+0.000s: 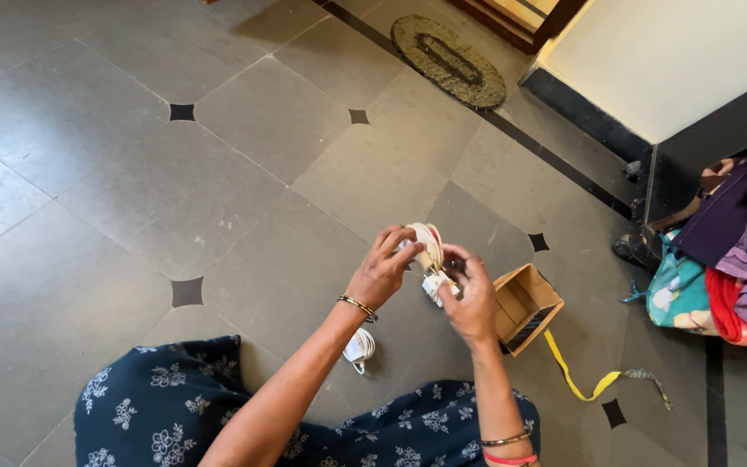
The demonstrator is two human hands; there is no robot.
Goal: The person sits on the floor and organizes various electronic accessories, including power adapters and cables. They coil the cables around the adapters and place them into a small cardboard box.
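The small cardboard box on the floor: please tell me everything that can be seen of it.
The small cardboard box is plain brown, open, with its flaps spread and something dark inside that cannot be made out. It sits tilted on the grey tiled floor, just beside the right hand but apparently not touched by it. A yellow ribbon runs from its lower edge.

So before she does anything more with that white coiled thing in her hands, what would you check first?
1. Left hand grips the white coil: ok.
2. Right hand holds its lower end: ok.
3. What the small white piece between the fingers is: cannot tell.
4. Cardboard box open and close by: ok.
5. Second white coil lies apart on the floor: ok.
6. Yellow strap keeps clear of both hands: ok.
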